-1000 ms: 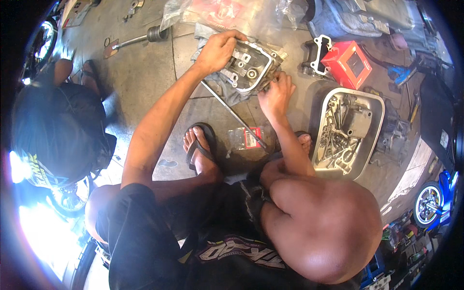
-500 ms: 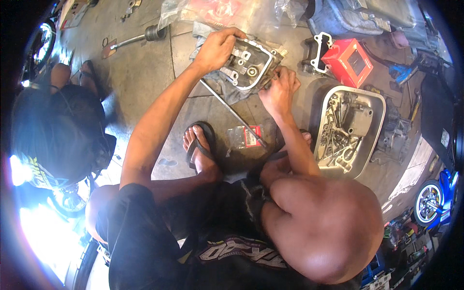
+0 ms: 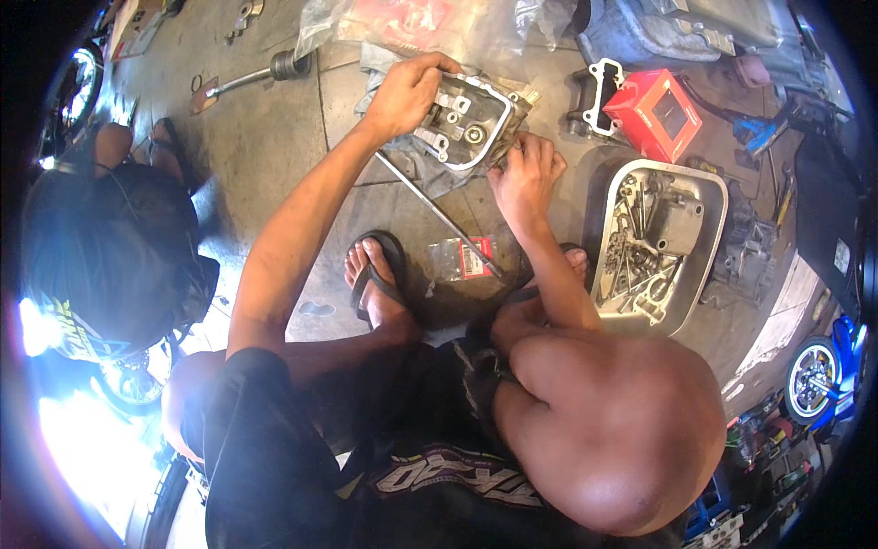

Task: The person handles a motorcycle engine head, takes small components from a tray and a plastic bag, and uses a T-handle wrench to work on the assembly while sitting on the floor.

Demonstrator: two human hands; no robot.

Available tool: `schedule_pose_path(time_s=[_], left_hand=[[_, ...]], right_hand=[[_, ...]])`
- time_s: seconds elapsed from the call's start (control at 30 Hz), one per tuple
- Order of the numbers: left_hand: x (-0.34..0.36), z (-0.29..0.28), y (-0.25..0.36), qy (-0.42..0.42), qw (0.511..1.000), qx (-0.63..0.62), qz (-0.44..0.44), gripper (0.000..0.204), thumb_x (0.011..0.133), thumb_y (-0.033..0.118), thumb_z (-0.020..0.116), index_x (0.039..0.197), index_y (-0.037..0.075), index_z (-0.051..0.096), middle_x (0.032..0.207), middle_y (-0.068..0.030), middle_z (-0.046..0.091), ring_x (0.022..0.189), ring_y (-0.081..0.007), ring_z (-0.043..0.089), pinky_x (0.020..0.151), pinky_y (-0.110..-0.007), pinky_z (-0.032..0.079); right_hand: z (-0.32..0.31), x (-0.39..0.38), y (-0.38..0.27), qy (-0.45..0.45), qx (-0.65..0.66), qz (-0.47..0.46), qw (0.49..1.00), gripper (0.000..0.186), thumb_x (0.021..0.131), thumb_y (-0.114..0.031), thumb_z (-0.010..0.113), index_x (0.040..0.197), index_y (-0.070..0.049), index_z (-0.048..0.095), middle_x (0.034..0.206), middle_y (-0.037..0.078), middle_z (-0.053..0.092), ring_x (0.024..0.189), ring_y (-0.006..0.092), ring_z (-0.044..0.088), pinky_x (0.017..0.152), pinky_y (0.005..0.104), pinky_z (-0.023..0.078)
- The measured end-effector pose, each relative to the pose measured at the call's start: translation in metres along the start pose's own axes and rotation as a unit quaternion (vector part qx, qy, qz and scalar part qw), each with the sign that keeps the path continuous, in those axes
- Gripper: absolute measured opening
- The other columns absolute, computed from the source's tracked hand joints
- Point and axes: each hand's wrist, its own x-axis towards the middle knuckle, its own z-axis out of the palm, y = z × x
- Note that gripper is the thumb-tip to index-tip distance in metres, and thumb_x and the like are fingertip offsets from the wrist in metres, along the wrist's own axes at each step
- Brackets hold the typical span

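My left hand grips the far left edge of a metal engine cylinder head, its fingers curled over the rim. The head has a pale, roughly rectangular rim with several inner fittings and a round one near its right side. It lies tilted on a crumpled grey cloth. My right hand is closed at the head's near right corner, fingertips bent inward. Whatever those fingers pinch is hidden. Below the head, a long metal rod slants across the floor toward a small red-and-clear packet.
To the right stands a metal tray full of bolts and engine parts. Beyond it are a red box and a gasket-topped block. Plastic bags lie at the far side. Another person crouches at left.
My right hand has drawn slightly toward me along the head's near right corner, fingers still curled. My left hand keeps its grip, and the head stays about where it was.
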Motion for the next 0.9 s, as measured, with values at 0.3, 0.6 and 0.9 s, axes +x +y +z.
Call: schedule_pose_path(time_s=[0.3,0.6,0.9], left_hand=[[-0.003,0.0,0.006,-0.004,1.0,-0.014,-0.017,0.032,0.094,0.011,0.042,0.109,0.003,0.069,0.067,-0.0103,0.055,0.062,-0.0161,0.052,0.064,-0.035,0.046],[0.001,0.002,-0.004,0.008,1.0,-0.001,0.01,0.032,0.094,0.011,0.042,0.109,0.003,0.069,0.064,-0.0102,0.053,0.06,-0.0158,0.051,0.062,-0.035,0.045],[0.001,0.002,-0.003,0.012,0.999,0.0,0.04,0.031,0.093,0.011,0.042,0.108,0.003,0.069,0.067,-0.0118,0.057,0.063,-0.0169,0.054,0.065,-0.036,0.046]], right_hand=[[-0.008,-0.005,0.002,0.027,0.024,0.008,0.999,0.038,0.072,-0.017,0.082,0.102,-0.004,0.062,0.109,0.012,0.062,0.102,0.0287,0.058,0.092,0.0466,0.039],[-0.002,-0.008,-0.002,-0.028,-0.022,0.013,0.999,0.036,0.073,-0.016,0.08,0.101,-0.003,0.061,0.105,0.015,0.062,0.099,0.0323,0.06,0.088,0.0452,0.044],[-0.008,-0.007,0.006,-0.007,0.066,-0.002,0.998,0.034,0.075,-0.014,0.077,0.102,-0.002,0.061,0.1,0.016,0.061,0.094,0.0359,0.059,0.085,0.0464,0.046]])
